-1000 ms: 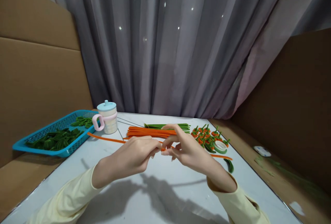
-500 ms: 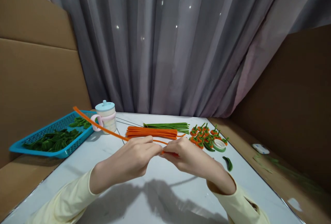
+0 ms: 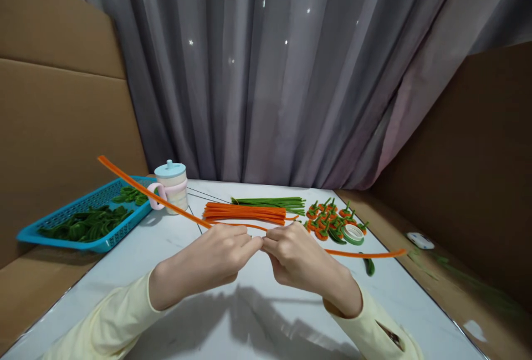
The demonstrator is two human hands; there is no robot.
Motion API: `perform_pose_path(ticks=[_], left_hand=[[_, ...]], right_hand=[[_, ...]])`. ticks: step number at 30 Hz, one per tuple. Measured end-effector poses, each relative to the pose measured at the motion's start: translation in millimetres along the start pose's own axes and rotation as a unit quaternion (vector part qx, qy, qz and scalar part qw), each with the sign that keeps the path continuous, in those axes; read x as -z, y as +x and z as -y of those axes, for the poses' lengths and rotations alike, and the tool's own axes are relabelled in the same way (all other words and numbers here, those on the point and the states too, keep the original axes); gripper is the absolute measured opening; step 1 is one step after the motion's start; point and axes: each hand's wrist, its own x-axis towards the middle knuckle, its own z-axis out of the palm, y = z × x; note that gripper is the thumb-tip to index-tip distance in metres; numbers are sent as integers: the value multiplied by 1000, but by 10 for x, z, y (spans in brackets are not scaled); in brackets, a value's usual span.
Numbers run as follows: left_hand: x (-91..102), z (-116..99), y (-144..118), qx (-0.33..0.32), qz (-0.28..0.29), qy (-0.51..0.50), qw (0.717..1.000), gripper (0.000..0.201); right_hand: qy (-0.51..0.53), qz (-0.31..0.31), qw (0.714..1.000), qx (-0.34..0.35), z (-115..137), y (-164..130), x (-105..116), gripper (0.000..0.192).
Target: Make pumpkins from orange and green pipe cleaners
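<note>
My left hand (image 3: 216,252) and my right hand (image 3: 297,252) meet above the middle of the white table, fingertips touching. Both are closed in a pinch on orange chenille stem. One length of orange chenille stem (image 3: 145,191) slopes up to the left from my left hand. Another orange length (image 3: 366,253) sticks out to the right behind my right hand. Whether these are one stem or two I cannot tell, since the fingers hide the join. Just beyond my hands lies a bundle of orange chenille stems (image 3: 245,212), with green stems (image 3: 270,202) behind it.
Several small orange pieces with green tops (image 3: 322,232) stand to the right, beside a roll of green tape (image 3: 353,232) and a green curved piece (image 3: 369,266). At left are a lidded cup (image 3: 177,185) and a blue basket (image 3: 100,246) of green pieces. Cardboard walls flank the table.
An orange length now extends out to the right past my right hand; earlier only a short bit showed under its fingers. The left length reaches farther up and left.
</note>
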Motion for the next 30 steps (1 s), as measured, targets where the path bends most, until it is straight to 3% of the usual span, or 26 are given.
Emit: perform_pose_path(ticks=[6,13,18,23,26,30], left_hand=[[-24,-2,-9,42,39,-25,998,34],[-211,62,87,86,74,-51,992,34],[-561,-7,60,6,70,-18,997,27],[-1056,-261,-192,-79,7,-37,996,17],[-1242,-376,-327,-105,-54,-51,992,19],[-1279,-411,-382,-110,-97,-77,986,23]], right_hand=[[-34,12,999,10,-9,7,-33,17],[-34,24,997,-67,-88,5,-98,17],[-56,67,996,-22,-60,-260,-409,20],[16,132,991,16,73,-605,-751,7],[46,67,996,47,169,-724,-943,7],[58,-63,993,77,263,-780,-1080,15]])
